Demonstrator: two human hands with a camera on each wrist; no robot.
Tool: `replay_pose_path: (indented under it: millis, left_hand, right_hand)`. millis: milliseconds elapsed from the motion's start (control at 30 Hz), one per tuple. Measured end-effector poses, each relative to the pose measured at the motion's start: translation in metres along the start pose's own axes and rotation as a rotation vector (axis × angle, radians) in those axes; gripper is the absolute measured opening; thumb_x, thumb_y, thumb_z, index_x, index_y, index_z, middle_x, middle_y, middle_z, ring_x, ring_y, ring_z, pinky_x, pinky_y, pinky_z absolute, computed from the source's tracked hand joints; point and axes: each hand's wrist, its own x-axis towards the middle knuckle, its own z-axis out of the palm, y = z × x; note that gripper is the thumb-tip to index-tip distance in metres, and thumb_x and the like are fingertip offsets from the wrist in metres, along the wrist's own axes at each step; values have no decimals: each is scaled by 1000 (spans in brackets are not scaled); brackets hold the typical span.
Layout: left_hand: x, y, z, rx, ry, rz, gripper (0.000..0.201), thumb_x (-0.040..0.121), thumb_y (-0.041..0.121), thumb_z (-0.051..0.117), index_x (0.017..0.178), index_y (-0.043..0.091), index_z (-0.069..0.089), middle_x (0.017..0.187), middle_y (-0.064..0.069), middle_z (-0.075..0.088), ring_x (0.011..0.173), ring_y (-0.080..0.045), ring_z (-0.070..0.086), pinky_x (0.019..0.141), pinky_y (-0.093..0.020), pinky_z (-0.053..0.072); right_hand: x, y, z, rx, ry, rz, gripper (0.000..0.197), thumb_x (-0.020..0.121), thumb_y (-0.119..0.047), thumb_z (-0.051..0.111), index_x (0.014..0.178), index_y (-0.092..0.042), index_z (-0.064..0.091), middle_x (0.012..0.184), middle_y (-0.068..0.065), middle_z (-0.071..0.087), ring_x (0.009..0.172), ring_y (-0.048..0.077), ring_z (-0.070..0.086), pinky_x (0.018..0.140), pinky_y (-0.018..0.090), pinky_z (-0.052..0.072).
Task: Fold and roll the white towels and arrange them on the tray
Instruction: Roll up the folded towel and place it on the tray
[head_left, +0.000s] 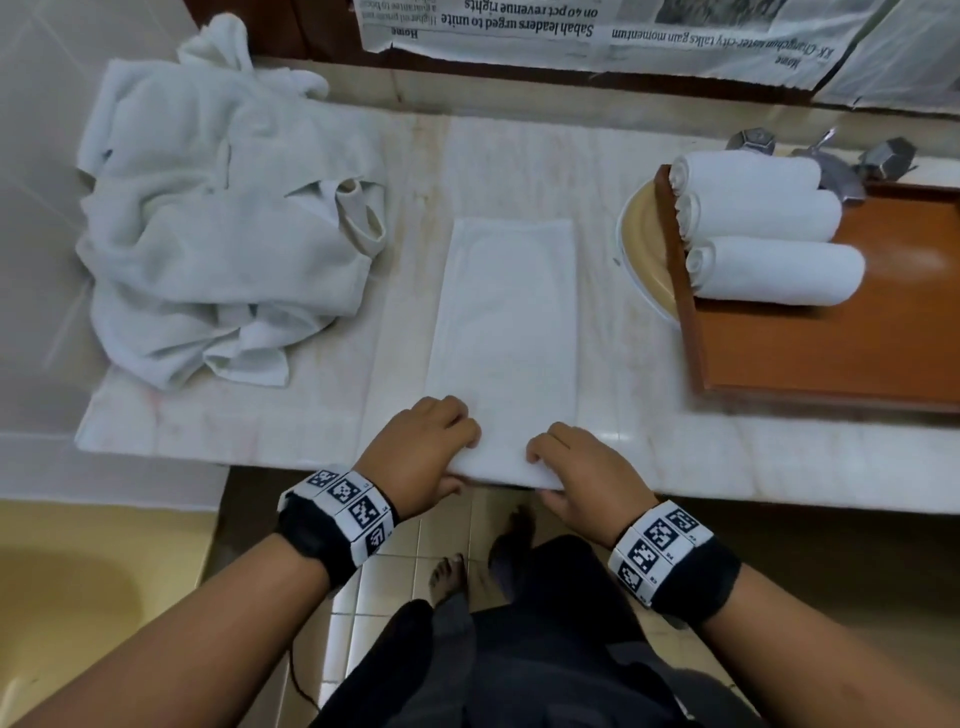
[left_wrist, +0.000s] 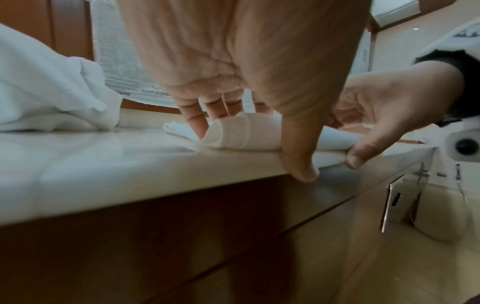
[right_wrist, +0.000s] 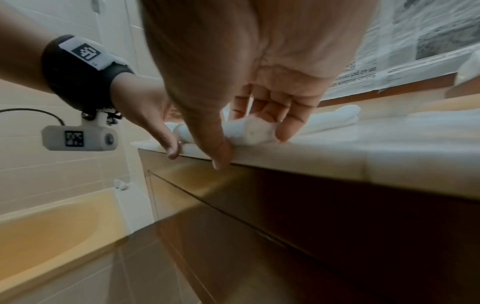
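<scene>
A white towel (head_left: 506, 322), folded into a long strip, lies on the marble counter (head_left: 260, 415) and runs away from me. Its near end is turned up into a small roll (left_wrist: 233, 133) at the counter's front edge. My left hand (head_left: 431, 447) grips the roll's left part, fingers curled over it and thumb below. My right hand (head_left: 576, 462) grips the right part (right_wrist: 249, 131) the same way. Three rolled white towels (head_left: 763, 234) lie side by side at the far left end of the brown wooden tray (head_left: 831, 353) on the right.
A heap of loose white towels (head_left: 218, 234) fills the left of the counter. The tray sits over a cream basin (head_left: 644, 249) with metal taps (head_left: 831, 156) behind. Newspaper (head_left: 571, 26) covers the wall at the back. Below are a tiled floor and a yellow tub (right_wrist: 52, 226).
</scene>
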Motion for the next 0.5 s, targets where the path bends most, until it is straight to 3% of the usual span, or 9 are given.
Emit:
replay_pose_path:
  millis: [100,233,367,433,500]
  left_hand:
    - [-13,1,8,-50,85,13,48,62,21,86,101,20,59,108,0,55,90,-22,53,71,-37,51]
    - [-22,0,13,-62,152,27,35,69,18,83,97,20,61,106,2,57,90,-19,55,69,-35,54]
    - [-28,-6,15,-59,187,-20,21,82,25,75,99,22,62,103,5,56,90,-17,53,60,-34,54]
    - [-30,-7,15,-70,218,-15,14,90,30,66,100,21,64,100,5,56,87,-17,53,63,-30,51]
    - [-30,-9,16,-76,229,-11,25,97,38,50,97,19,66,96,4,57,84,-16,51,69,-28,48]
  right_hand:
    - [-15,4,11,27,194,-37,27,73,-10,77,97,-19,67,93,-3,62,83,21,57,68,36,51]
    - [-25,3,12,80,293,-3,19,81,-14,78,97,-19,69,97,-5,64,89,17,57,76,35,53]
    - [-24,4,4,103,255,46,10,93,-23,66,101,-20,71,99,-5,66,92,16,57,82,35,50]
    - [-17,4,-3,116,181,105,15,99,-30,56,101,-23,69,99,-7,65,92,14,54,85,36,47]
    - [-10,3,-8,166,124,191,14,99,-35,54,100,-26,65,97,-10,65,91,11,54,85,34,46]
